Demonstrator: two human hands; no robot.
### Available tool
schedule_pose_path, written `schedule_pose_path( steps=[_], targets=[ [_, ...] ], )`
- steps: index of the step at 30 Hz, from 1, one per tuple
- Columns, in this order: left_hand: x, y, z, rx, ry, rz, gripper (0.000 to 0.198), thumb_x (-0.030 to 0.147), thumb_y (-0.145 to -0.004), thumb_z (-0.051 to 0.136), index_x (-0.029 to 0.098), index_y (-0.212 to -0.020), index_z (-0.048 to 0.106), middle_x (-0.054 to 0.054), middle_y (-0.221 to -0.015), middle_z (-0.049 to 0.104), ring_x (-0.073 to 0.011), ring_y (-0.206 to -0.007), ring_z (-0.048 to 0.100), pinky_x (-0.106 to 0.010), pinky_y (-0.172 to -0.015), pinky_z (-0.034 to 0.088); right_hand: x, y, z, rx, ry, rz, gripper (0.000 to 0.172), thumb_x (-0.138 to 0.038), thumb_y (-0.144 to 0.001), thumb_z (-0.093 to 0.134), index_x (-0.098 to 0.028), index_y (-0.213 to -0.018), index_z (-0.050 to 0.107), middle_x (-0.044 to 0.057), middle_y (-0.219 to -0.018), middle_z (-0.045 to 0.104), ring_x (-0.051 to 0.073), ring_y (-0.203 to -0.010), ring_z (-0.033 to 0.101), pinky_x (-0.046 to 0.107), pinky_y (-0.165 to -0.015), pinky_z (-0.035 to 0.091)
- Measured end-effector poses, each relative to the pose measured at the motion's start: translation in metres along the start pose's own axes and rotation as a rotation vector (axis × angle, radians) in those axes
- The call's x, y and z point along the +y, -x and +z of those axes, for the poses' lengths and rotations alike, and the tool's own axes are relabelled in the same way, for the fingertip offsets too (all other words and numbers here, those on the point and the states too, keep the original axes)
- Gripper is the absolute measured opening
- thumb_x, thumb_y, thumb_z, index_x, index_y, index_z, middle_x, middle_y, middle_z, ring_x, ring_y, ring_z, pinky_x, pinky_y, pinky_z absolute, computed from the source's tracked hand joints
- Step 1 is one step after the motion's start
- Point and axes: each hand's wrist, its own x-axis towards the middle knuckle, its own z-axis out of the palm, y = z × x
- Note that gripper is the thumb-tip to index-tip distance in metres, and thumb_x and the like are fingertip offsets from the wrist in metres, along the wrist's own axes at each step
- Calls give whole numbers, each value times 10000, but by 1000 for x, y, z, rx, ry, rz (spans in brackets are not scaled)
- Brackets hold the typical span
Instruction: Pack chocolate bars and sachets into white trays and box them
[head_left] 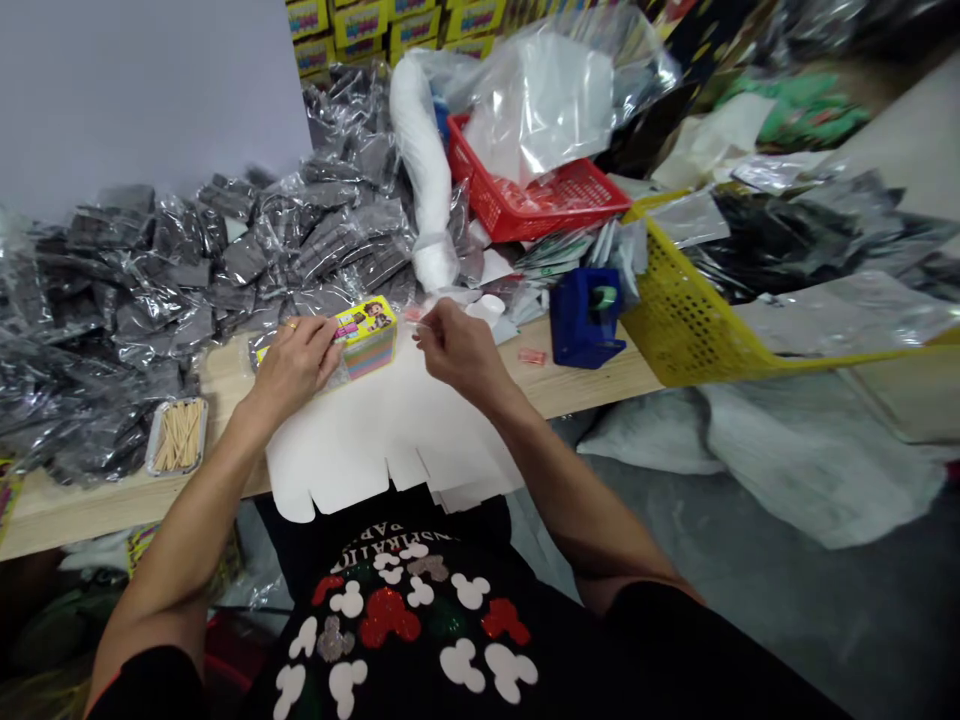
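Observation:
A small yellow printed box (369, 338) with coloured stripes along its side lies on white die-cut card sheets (390, 420). My left hand (296, 362) is wrapped over the box's left part, which it hides. To the right of the box, my right hand (459, 345) is closed in a pinch above the card. Whatever lies between its fingertips is too small to make out. Close behind that hand are a white round piece (487, 308) and some clear packets. A small pinkish packet (532, 356) rests on the wooden table (585, 385) farther right.
Many clear-wrapped grey packets (247, 250) are heaped at the back and left. A foil tray of wooden sticks (178, 436) sits left. A blue tape dispenser (586, 318), a red basket (540, 205) and a yellow basket (675, 320) stand right. White sacks (810, 450) lie below.

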Motion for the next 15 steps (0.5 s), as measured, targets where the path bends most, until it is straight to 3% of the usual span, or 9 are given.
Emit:
schedule_pose_path(
  steps=[4,6,11,15],
  targets=[
    [2,0,-5,23,54,1,425,420,-1104,479,154,-1346,706,-161,-1236,744,-292,-1093,692,-456,-985,558,15,0,-1,-95,-242,109,409,-188,-907,465,-210,-1286,619,-23,-768,725,146,-558,649,299,-627,525],
    [4,-1,-10,3,86,-21,426,432,-1092,503,170,-1352,714,-159,-1241,742,-298,-1095,696,-467,-970,560,18,0,3,-117,-313,139,468,-182,-901,463,-196,-1334,640,-30,-760,718,129,-546,646,294,-636,547],
    [16,-7,-12,-66,65,-81,423,445,-1037,606,201,-1369,699,-169,-1499,654,-369,-1338,633,-539,-1082,524,14,-2,12,-92,-328,125,312,-147,-894,483,-182,-1147,663,16,-872,764,137,-628,703,299,-661,557],
    [18,-13,2,1,81,-100,317,381,-1036,623,186,-1256,741,-153,-1341,740,-327,-1233,689,-490,-1041,543,12,-6,9,-78,-287,75,99,-159,-922,511,-225,-979,559,34,-900,760,172,-684,713,344,-722,567]
  ],
)
